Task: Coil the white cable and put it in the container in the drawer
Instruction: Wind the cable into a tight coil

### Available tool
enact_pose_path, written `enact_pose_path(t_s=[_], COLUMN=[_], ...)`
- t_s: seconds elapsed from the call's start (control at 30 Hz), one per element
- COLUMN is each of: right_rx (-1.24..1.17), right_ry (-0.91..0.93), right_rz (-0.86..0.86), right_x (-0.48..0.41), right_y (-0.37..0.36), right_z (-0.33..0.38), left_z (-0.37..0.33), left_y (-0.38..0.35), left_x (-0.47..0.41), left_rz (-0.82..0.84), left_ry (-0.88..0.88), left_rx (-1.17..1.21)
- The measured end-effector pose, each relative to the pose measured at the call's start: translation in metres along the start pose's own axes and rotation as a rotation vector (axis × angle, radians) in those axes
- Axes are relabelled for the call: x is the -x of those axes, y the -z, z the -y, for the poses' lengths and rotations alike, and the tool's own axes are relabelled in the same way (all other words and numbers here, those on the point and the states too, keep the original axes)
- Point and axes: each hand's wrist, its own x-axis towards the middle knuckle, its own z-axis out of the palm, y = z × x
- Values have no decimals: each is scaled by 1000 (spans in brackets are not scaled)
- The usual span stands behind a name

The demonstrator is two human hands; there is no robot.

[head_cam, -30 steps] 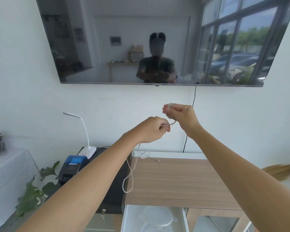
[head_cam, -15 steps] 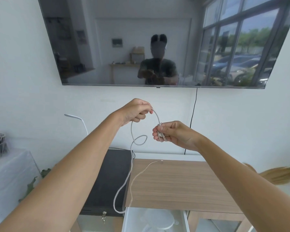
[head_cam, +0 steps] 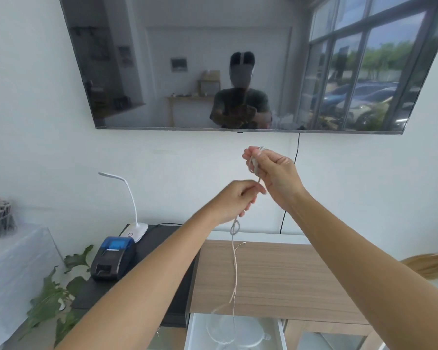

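Both hands are raised in front of the wall, above the wooden cabinet. My right hand (head_cam: pixel 273 173) pinches a small bundle of coiled loops of the white cable (head_cam: pixel 234 261). Just below and to its left, my left hand (head_cam: pixel 234 202) is closed around the cable's strand. From the left hand the cable hangs down in a long doubled loop, with a small twist just under the fist. Its lower end dangles over the open white drawer (head_cam: pixel 191 334), where a clear container (head_cam: pixel 240 332) with a rounded lid lies.
A wooden cabinet top (head_cam: pixel 276 274) runs under my hands. A black unit to its left carries a blue and black receipt printer (head_cam: pixel 114 258) and a white desk lamp (head_cam: pixel 134 215). A big dark screen (head_cam: pixel 162 59) hangs above. Green leaves (head_cam: pixel 53 299) stand at lower left.
My right hand rose with the coiled loops while my left hand dropped below it, sliding along the strand. The hanging cable now falls straighter, down over the drawer.
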Motion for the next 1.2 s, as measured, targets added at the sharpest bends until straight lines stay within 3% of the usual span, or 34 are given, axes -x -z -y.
enact_pose_path(t_s=[0.1,0.17,0.27,0.4,0.53,0.63,0.77,0.93,1.03,1.1,1.2], right_rx=[568,884,1040,854,697,603,467,348,214,69,-134], right_ry=[87,88,-40,-234,-247,-266,-338,-449,-419,-330,-160], right_rz=[-61,48,250,364,319,297,330,445,485,499,380], right_x=[-2,3,12,21,21,24,33,42,45,42,29], right_y=[15,26,42,48,55,64,71,57,42,31,18], right_z=[3,1,-4,-5,-5,-1,4,4,6,14,24], left_z=[-5,-10,-14,-14,-13,-10,-5,0,2,8,13], left_y=[-2,8,29,47,54,61,67,58,54,50,33], left_x=[3,4,2,-3,-4,-6,-10,-22,-26,-23,-13], left_rz=[64,78,77,-4,21,66,-69,-348,-462,-390,-119], left_ry=[-9,-28,-50,-52,-35,15,58,-27,-53,-9,36], left_rx=[-213,-315,-418,-414,-325,-178,50,-92,-266,-385,-517])
